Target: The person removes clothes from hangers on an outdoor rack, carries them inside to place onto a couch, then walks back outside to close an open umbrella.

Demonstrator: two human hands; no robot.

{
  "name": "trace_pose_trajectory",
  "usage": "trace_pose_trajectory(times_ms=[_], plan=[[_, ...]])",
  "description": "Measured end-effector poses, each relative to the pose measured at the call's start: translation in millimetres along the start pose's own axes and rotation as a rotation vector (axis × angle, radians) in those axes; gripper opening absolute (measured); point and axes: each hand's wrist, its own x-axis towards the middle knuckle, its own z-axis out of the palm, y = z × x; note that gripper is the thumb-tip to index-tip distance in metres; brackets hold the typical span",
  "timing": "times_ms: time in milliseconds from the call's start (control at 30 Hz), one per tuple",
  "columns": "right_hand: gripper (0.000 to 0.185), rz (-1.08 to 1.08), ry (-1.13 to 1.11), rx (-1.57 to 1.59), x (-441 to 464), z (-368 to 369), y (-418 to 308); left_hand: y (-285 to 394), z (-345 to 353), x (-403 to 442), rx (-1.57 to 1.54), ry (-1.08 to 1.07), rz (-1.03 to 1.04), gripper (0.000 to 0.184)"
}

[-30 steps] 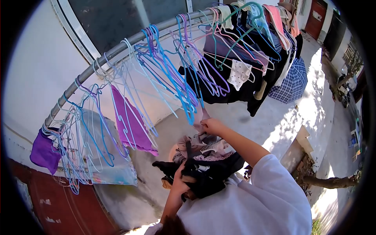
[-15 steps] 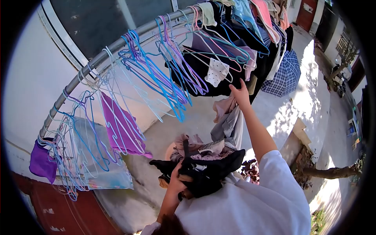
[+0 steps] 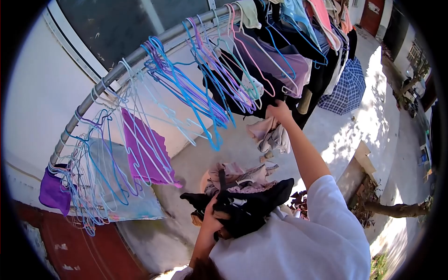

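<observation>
Both the left hand (image 3: 212,217) and the right hand (image 3: 280,112) hold cloth. The left, at 6 o'clock of the view, is curled round black clothes (image 3: 254,204), its fingers partly hidden; pinkish clothes (image 3: 242,177) are piled just past these towards 12 o'clock. The right, at 2 o'clock, is mostly closed, a pale cloth (image 3: 269,134) hanging below it. Its fingertips are at the lower edge of a black garment (image 3: 279,91); I cannot tell whether they pinch it. A metal rail (image 3: 85,103) curves from 9 to 12 o'clock, blue and purple hangers (image 3: 205,105) bunched beneath it at 11 o'clock. A purple cloth (image 3: 148,150) hangs at 9 o'clock, a checked umbrella (image 3: 346,88) shows at 2 o'clock, and a branch (image 3: 396,208) at 4 o'clock.
</observation>
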Motion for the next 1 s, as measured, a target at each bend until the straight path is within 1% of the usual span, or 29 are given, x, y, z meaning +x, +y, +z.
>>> trace_pose_trajectory(times_ms=[67,100,200,267,300,333,400,433,500,533,600,633,733,767,867,967,1000], plan=[[0.054,-0.046,-0.120,0.024,6.2,7.8,27.3,4.1,3.0,-1.2,0.011,0.017,-0.003,0.065],[0.044,-0.077,-0.159,0.052,3.2,6.8,35.3,5.1,3.3,-0.9,0.031,0.026,0.000,0.065],[0.036,-0.005,-0.137,0.191,-14.8,-19.4,36.8,4.4,1.9,-0.9,0.010,0.032,0.008,0.063],[0.029,-0.013,0.107,0.153,-27.7,-34.1,33.7,3.9,1.6,-2.3,0.026,0.042,0.022,0.062],[0.029,-0.007,0.229,0.171,-31.6,-39.0,31.0,4.2,2.4,-1.9,0.061,0.051,0.035,0.062],[0.030,-0.042,0.363,0.094,-34.6,-44.0,26.3,4.5,2.1,-1.4,0.096,0.058,0.050,0.061],[0.038,-0.048,0.334,0.021,-40.5,-56.4,9.7,5.0,3.2,-0.1,0.006,0.050,0.028,0.061],[0.039,-0.085,0.290,-0.008,-33.1,-55.8,15.4,5.4,3.4,-0.4,-0.039,0.045,0.014,0.060],[0.042,-0.156,0.205,-0.064,-7.1,-51.7,34.3,12.0,7.8,0.4,0.072,0.011,0.057,0.060],[0.043,-0.156,0.164,-0.108,-1.2,-48.7,37.5,14.2,9.4,1.5,0.128,-0.008,0.080,0.060],[0.045,-0.156,0.083,-0.195,3.1,-45.1,34.6,10.0,9.7,2.1,0.063,-0.014,0.060,0.060],[0.040,-0.100,0.014,-0.272,-3.1,-47.3,24.1,7.9,9.5,2.4,0.031,-0.016,0.049,0.060],[0.039,-0.074,-0.030,-0.196,-13.0,-28.1,33.7,5.3,8.2,3.4,0.055,-0.022,0.047,0.061],[0.040,0.004,-0.031,-0.260,-17.1,-20.5,37.6,5.0,8.2,2.8,0.032,-0.014,0.030,0.062],[0.050,0.190,-0.282,-0.084,-23.5,-0.3,70.3,3.4,5.6,0.5,0.010,0.000,0.012,0.063],[0.064,0.001,-0.407,-0.055,-50.2,17.4,74.0,-3.8,-1.1,-0.1,0.041,-0.005,0.026,0.065],[0.070,0.035,-0.444,-0.026,-53.4,19.4,66.2,-10.0,-5.5,0.2,0.026,-0.002,0.021,0.065]])
